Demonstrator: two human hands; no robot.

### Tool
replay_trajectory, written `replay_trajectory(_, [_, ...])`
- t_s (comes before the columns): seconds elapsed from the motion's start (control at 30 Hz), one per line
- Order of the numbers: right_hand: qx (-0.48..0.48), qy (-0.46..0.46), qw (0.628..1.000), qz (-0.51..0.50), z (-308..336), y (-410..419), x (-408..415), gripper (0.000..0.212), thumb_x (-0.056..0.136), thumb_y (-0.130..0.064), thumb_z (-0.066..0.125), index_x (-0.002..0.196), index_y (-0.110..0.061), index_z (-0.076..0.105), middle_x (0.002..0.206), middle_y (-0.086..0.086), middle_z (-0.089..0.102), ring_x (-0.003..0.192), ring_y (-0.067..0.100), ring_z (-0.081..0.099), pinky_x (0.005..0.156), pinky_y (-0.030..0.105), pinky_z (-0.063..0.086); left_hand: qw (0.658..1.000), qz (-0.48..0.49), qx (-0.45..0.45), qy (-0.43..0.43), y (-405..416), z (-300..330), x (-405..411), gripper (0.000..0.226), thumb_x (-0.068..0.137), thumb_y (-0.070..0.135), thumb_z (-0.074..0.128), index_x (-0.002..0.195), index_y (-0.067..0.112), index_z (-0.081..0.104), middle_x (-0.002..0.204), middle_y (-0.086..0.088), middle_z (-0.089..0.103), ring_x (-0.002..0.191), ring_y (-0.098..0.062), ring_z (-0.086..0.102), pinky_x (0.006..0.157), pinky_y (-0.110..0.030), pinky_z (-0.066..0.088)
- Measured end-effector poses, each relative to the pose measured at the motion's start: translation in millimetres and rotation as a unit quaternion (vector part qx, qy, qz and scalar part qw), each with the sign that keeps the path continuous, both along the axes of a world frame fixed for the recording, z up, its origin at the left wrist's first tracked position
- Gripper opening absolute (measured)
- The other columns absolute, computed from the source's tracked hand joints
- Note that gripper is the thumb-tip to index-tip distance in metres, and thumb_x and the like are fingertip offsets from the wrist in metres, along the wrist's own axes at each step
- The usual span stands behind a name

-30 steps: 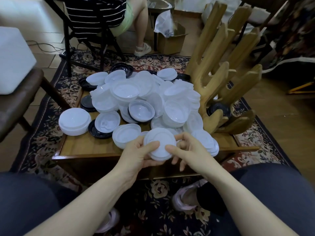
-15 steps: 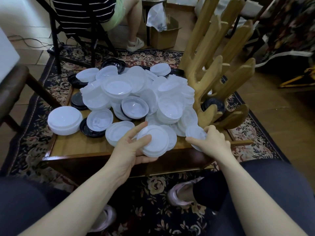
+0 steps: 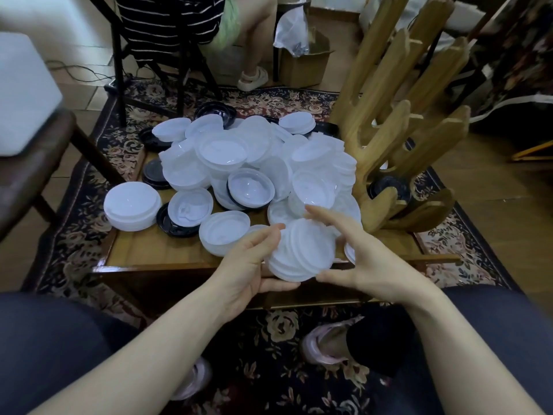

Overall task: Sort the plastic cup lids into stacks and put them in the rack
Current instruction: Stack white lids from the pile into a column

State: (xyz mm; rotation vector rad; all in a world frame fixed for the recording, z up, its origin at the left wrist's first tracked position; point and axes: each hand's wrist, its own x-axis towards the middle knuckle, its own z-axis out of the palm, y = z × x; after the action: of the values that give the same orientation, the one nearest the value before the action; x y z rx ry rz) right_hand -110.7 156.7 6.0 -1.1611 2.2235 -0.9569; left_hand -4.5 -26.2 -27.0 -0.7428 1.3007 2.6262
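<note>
I have two hands in view and one small stack of white lids [image 3: 302, 253] between them, its layers too thin for me to count; my left hand [image 3: 251, 265] reaches in from the lower left, palm turned toward the stack, fingers curved along its left rim and thumb under its near edge, so my left grip is grasping the stack; my right hand [image 3: 359, 259] comes in from the lower right with the forefinger stretched over the stack's top edge and the thumb pointing at its lower edge; I cannot tell whether that right grip truly clasps the stack or only steadies it; the stack stands tilted on edge over the near border of the desk [image 3: 155, 253]; behind the stack lies one loose heap of white lids [image 3: 254, 163], far too many and too overlapped for a count, with several black lids [image 3: 152, 175] showing at its left and far sides; left of the stack, one tidy pile of white lids [image 3: 131, 205] sits apart near the desk's left edge, and one more lid [image 3: 224, 232] lies just beside my left fingers; right of the stack stands one wooden rack [image 3: 398, 139] with tall slanted prongs, a black lid [image 3: 389, 187] low inside it; beyond the heap a second person [image 3: 179, 22] sits on a dark chair [image 3: 119, 70], and one cardboard box [image 3: 302, 64] rests on the floor.
</note>
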Motion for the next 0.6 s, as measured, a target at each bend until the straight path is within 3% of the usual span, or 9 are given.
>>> replay_trajectory(0.1, [0.014, -0.007, 0.999, 0.051, -1.9, -3.7, 1.8, 0.083, 0.087, 0.001, 0.068, 0.151, -0.032, 0.025, 0.151, -0.022, 0.033, 0.141, -0.007, 0.026, 0.112, 0.011, 0.024, 1.000, -0.015, -0.010, 0.011, -0.3, 0.7, 1.3, 0.057, 0.079, 0.035, 0.065, 0.133, 0.019, 0.059, 0.127, -0.010, 0.067, 0.098, -0.027, 0.073, 0.064, -0.038, 0.063])
replay_trajectory(0.2, [0.010, -0.083, 0.995, 0.048, -0.2, -5.1, 4.0, 0.086, 0.087, 0.008, 0.060, 0.152, -0.033, 0.023, 0.156, -0.019, 0.027, 0.144, -0.005, 0.020, 0.113, 0.015, 0.027, 1.000, 0.014, -0.017, 0.015, -1.0, -1.2, -0.3, 0.060, 0.074, 0.026, 0.072, 0.132, 0.022, 0.060, 0.126, -0.010, 0.067, 0.100, -0.027, 0.073, 0.061, -0.037, 0.061])
replay_trajectory(0.27, [-0.004, -0.120, 0.993, 0.018, 0.8, -8.7, 7.1, 0.082, 0.086, -0.007, 0.070, 0.151, -0.034, 0.026, 0.154, -0.020, 0.029, 0.142, -0.007, 0.023, 0.112, 0.014, 0.028, 0.999, 0.029, -0.021, 0.020, -1.5, -0.5, -2.0, 0.058, 0.073, 0.023, 0.073, 0.130, 0.023, 0.061, 0.124, -0.010, 0.069, 0.097, -0.026, 0.074, 0.062, -0.037, 0.062])
replay_trajectory(0.3, [-0.004, -0.123, 0.992, -0.007, 0.3, -12.1, 10.0, 0.081, 0.085, -0.024, 0.076, 0.150, -0.033, 0.028, 0.152, -0.022, 0.031, 0.140, -0.010, 0.025, 0.113, 0.015, 0.028, 0.999, 0.031, -0.025, 0.023, -1.3, 0.3, -2.5, 0.058, 0.073, 0.023, 0.073, 0.130, 0.023, 0.061, 0.123, -0.010, 0.069, 0.097, -0.026, 0.074, 0.062, -0.038, 0.062])
replay_trajectory(0.37, [0.017, -0.087, 0.993, -0.074, -3.0, -19.3, 13.5, 0.091, 0.071, -0.054, 0.073, 0.148, -0.031, 0.032, 0.146, -0.023, 0.035, 0.133, -0.012, 0.030, 0.111, 0.018, 0.030, 0.998, 0.031, -0.039, 0.030, -0.3, 1.1, -2.6, 0.059, 0.072, 0.024, 0.074, 0.129, 0.023, 0.061, 0.123, -0.010, 0.069, 0.096, -0.025, 0.074, 0.064, -0.039, 0.062])
replay_trajectory(0.4, [0.029, -0.061, 0.993, -0.101, -4.4, -21.9, 13.3, 0.095, 0.066, -0.060, 0.071, 0.148, -0.028, 0.034, 0.143, -0.021, 0.037, 0.130, -0.010, 0.033, 0.110, 0.019, 0.032, 0.998, 0.029, -0.049, 0.033, 0.2, 1.0, -2.2, 0.059, 0.072, 0.024, 0.075, 0.129, 0.024, 0.060, 0.123, -0.010, 0.068, 0.095, -0.024, 0.074, 0.065, -0.039, 0.062])
replay_trajectory(0.47, [0.029, -0.036, 0.992, -0.116, -4.5, -23.1, 11.2, 0.093, 0.067, -0.055, 0.075, 0.147, -0.025, 0.037, 0.139, -0.018, 0.041, 0.127, -0.007, 0.037, 0.109, 0.020, 0.034, 0.997, 0.024, -0.067, 0.033, 0.4, -0.1, -1.5, 0.056, 0.075, 0.028, 0.073, 0.129, 0.025, 0.060, 0.123, -0.009, 0.068, 0.095, -0.025, 0.074, 0.065, -0.040, 0.062])
replay_trajectory(0.6, [0.019, -0.064, 0.997, -0.025, 1.9, -12.7, 3.7, 0.086, 0.080, -0.019, 0.080, 0.149, -0.032, 0.031, 0.150, -0.019, 0.033, 0.137, -0.012, 0.025, 0.111, 0.007, 0.022, 0.996, -0.011, -0.091, 0.011, -0.1, 3.0, -1.5, 0.032, 0.100, 0.040, 0.050, 0.125, 0.026, 0.063, 0.125, -0.010, 0.066, 0.096, -0.031, 0.073, 0.063, -0.039, 0.061])
